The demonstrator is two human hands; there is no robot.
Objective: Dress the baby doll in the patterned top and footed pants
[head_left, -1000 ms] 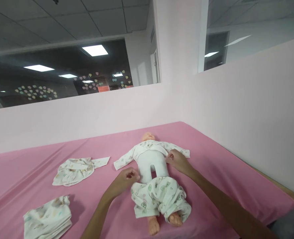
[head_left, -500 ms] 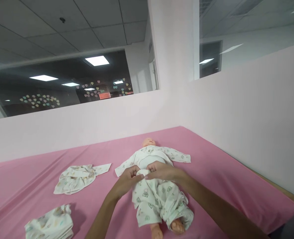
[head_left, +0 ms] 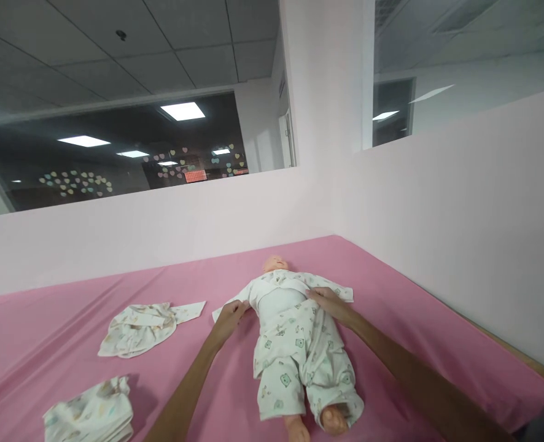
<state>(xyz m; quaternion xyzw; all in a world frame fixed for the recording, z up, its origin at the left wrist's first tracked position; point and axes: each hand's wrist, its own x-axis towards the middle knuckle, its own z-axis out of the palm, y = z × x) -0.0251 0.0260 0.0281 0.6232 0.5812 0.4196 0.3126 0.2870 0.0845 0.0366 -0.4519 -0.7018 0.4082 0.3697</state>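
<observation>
The right hand [head_left: 331, 305] is bending its fingers in at the doll's waist, right at the edge of the patterned trousers [head_left: 297, 341] and the shirt [head_left: 276, 280]; whether it's pinching cloth, I cannot tell. Over on the other side, the left hand [head_left: 232, 317] is curling narrow beside the shirt's sleeve, its hold unclear too. Between them the doll [head_left: 279, 302] is lying face up, white midriff showing. Farther left, a loose top [head_left: 138, 331] and folded cloth [head_left: 90, 414] are resting on the pink sheet [head_left: 198, 393].
</observation>
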